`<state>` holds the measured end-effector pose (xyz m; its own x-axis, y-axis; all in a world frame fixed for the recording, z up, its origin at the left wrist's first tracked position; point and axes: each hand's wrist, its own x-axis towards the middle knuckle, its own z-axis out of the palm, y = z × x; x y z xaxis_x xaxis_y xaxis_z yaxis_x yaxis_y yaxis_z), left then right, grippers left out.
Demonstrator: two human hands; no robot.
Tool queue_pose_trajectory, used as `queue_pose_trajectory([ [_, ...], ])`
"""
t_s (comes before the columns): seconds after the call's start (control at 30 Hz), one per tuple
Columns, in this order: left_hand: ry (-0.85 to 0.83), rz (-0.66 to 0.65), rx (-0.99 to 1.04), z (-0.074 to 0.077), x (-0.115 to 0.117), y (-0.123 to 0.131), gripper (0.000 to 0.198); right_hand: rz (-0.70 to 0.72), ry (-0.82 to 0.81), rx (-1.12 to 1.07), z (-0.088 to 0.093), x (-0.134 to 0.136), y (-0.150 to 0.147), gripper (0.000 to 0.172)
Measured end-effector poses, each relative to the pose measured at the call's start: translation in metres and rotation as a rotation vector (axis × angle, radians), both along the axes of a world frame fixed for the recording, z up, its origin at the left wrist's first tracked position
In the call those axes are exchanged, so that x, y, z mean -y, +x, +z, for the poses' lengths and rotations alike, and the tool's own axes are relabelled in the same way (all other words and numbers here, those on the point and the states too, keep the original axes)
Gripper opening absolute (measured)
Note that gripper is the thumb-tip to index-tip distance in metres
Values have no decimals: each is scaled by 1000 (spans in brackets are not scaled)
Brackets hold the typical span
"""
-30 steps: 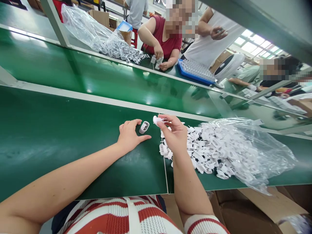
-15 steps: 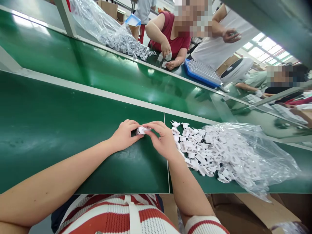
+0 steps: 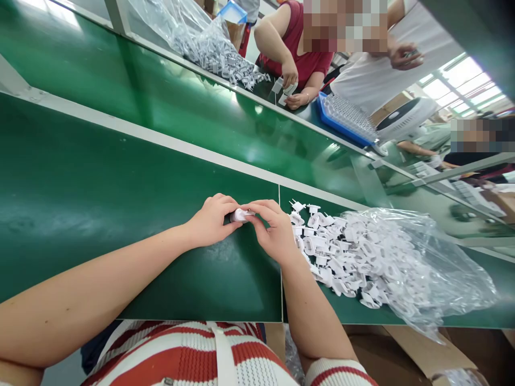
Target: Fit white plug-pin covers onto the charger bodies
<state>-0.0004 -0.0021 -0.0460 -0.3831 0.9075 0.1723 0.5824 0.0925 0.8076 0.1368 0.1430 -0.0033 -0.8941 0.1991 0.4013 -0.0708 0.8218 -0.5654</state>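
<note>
Between my two hands, just above the green work surface, is a small white plastic plug part. My left hand closes on its left end, thumb below and fingers above. From the other side, my right hand pinches its right end between thumb and fingers. The fingertips hide much of the part, so its exact shape is unclear. To the right of my right hand lies a heap of white plug parts, some with two pins, spilling out of a clear plastic bag.
A pale rail separates my bench from a green belt. Across it, a person in a red top handles white pieces beside a heap of grey-white parts. A blue tray and white fan stand nearby. Cardboard boxes sit below my bench's edge.
The camera view has shifted and tilted slightly. Both hands keep their hold on the white plug part, with only a small shift of the fingers.
</note>
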Motion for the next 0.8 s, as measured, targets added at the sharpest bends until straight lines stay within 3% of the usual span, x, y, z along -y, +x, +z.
queue_pose_trajectory([
  [0.4,18,33,-13,-2,0,2,22,-84,204,41,-2,10,-2,35],
  [0.67,74,55,-17,-2,1,1,32,-124,150,40,-2,15,-6,31],
  [0.8,75,58,-14,0,1,1,34,-141,1,88,0,16,-1,51],
])
